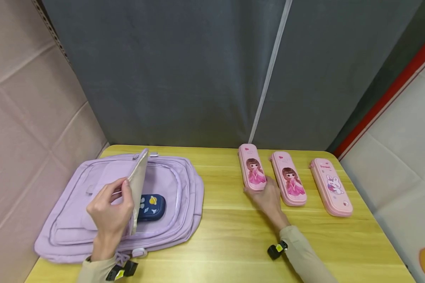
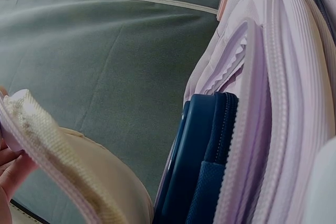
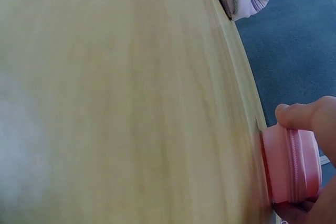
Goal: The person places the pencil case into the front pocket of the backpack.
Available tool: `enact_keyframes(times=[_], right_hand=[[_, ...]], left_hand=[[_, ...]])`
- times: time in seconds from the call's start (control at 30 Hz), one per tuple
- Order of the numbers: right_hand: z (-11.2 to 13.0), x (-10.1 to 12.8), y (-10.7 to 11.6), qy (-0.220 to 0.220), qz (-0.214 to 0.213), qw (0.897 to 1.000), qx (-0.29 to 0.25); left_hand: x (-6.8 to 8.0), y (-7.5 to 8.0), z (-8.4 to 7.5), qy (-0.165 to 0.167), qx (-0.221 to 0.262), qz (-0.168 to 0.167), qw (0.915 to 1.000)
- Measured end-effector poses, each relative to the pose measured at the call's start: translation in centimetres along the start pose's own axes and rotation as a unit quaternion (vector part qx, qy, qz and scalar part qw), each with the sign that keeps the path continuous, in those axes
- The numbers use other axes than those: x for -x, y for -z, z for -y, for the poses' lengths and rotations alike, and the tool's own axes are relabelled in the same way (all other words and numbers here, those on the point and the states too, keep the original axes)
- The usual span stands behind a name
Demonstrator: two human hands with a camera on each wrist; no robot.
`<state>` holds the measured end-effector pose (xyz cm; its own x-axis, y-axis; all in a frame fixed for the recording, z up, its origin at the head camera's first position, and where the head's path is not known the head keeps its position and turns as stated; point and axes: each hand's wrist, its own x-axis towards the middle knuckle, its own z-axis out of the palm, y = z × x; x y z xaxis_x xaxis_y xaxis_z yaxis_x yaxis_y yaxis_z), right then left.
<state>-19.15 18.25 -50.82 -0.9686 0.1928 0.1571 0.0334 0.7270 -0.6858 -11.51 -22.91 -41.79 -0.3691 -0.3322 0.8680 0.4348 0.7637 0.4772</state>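
A lilac backpack (image 1: 74,232) is laid flat on the left part of the wooden counter (image 1: 233,236), and its front flap (image 1: 139,184) is held raised by the left hand (image 1: 109,214), whose fingers are curled round the flap's edge. Beneath the lifted flap a navy pencil case (image 1: 151,207) is seen lying inside the open compartment; in the left wrist view the same navy pencil case (image 2: 202,166) is shown on edge between the lilac zipper bands of the backpack (image 2: 283,77), with the cream lining of the flap (image 2: 63,166) pinched by the fingers (image 2: 10,171) at the lower left. On the right part of the counter three pink pencil cases are set side by side, slightly apart. The near end of the leftmost one, a pink case with a doll picture (image 1: 252,167), is gripped by the right hand (image 1: 269,200); in the right wrist view that pink case (image 3: 291,163) is seen held between thumb and fingers (image 3: 310,116) while resting on the counter (image 3: 131,103). Just beside it lies a second doll case (image 1: 289,177), untouched, and further right a rabbit case (image 1: 331,186). A grey curtain (image 1: 198,70) hangs behind the counter.
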Motion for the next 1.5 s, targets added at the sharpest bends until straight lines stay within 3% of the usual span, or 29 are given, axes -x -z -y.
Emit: enact_keyframes(times=[0.43,0.7,1.2,1.5], right_hand=[[0.4,0.1,0.6,-0.002,-0.024,1.0,-0.017],[2.4,0.2,0.6,0.024,-0.019,0.998,-0.047],[7.9,0.6,-0.6,0.157,0.043,0.983,-0.084],[10.0,0.4,-1.5,0.201,0.151,0.96,-0.123]], left_hand=[[0.0,0.0,0.0,-0.001,-0.002,0.0,1.0],[0.0,-0.1,0.0,-0.003,-0.007,0.009,0.9999],[-0.3,-0.2,-0.5,-0.009,-0.007,0.008,0.9999],[-0.1,-0.1,-0.1,-0.014,-0.009,0.011,0.9998]])
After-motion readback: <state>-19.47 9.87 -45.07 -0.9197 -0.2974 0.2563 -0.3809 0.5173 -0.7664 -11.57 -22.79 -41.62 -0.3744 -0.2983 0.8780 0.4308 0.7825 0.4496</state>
